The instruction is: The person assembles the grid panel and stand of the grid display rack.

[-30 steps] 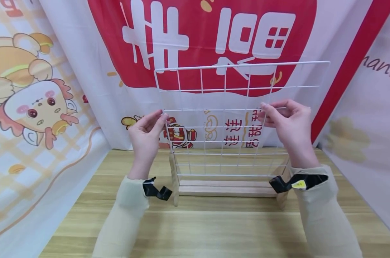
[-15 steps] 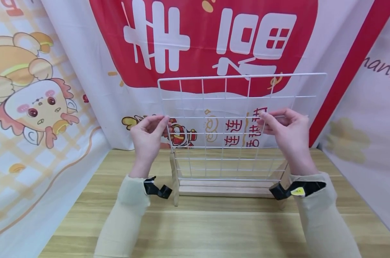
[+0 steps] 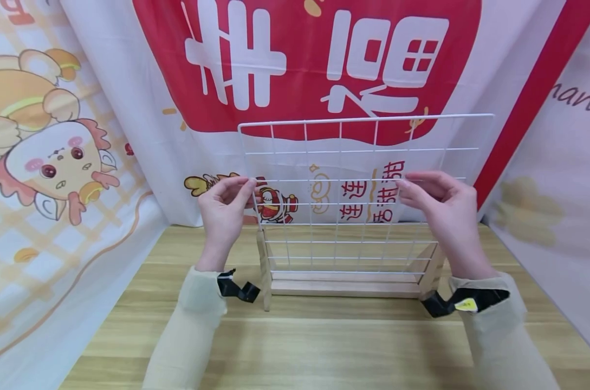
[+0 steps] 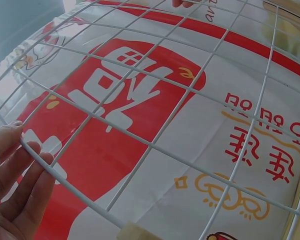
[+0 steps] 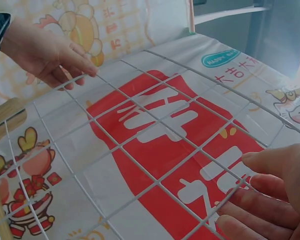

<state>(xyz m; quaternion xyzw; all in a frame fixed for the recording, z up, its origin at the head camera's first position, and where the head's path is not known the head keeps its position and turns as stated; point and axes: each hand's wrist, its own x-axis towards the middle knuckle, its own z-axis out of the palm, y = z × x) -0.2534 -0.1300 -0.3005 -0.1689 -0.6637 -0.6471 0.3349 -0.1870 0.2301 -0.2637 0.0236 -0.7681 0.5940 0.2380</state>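
Observation:
A white wire grid panel [image 3: 341, 180] stands upright between the two side pieces of a wooden stand [image 3: 345, 288], its bottom wire just above the crossbar. My left hand [image 3: 224, 208] pinches the panel's left edge wire, about midway up. In the left wrist view, the fingertips [image 4: 44, 162] of that hand lie against the edge wire. My right hand [image 3: 448, 211] is at the panel's right part, thumb and fingers spread apart. The right wrist view shows the right hand [image 5: 272, 195] with its fingers close to the wires and its thumb off them.
The stand rests on a wood-grain tabletop [image 3: 324, 352]. Behind the panel hangs a white cloth [image 3: 202, 157] with a large red printed patch. Another printed cloth [image 3: 56, 244] borders the left side, and a pale cloth [image 3: 558, 216] the right.
The panel has come down, mostly in the first half second, and now sits lower in the stand. My right hand has loosened and shifted right and slightly down; the left still pinches the edge.

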